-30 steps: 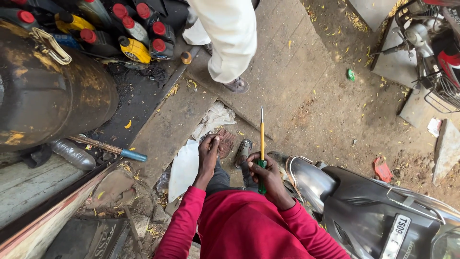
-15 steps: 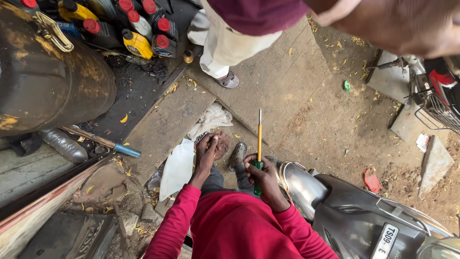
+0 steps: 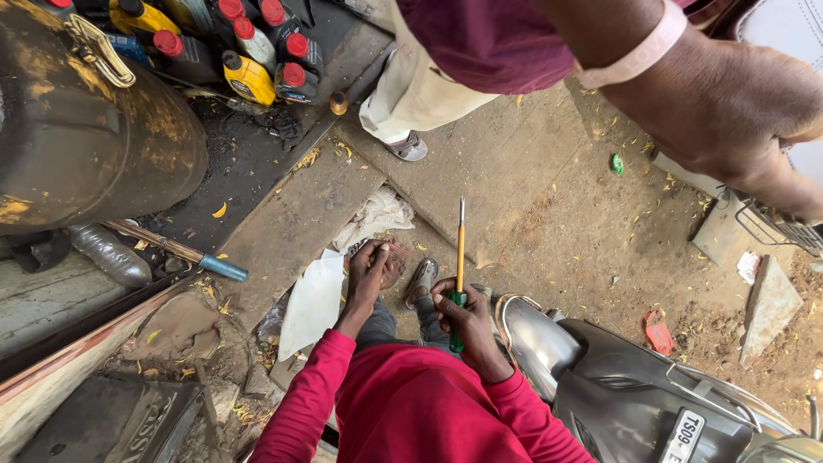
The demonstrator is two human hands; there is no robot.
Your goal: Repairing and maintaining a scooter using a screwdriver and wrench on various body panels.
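Screwdriver upright in right hand

The right hand grips the green handle of a screwdriver, whose orange shaft points away from the body, tip up over the dusty ground. The left hand is stretched forward with its fingers closed on a small round brownish piece, just beside a sandal and a white rag. Both arms wear red sleeves. A grey scooter stands to the right, close to the right hand. To the left lie a black drum, a clear plastic bottle, a blue-handled tool and a row of red-capped oil bottles. Another person's arm and leg fill the top.
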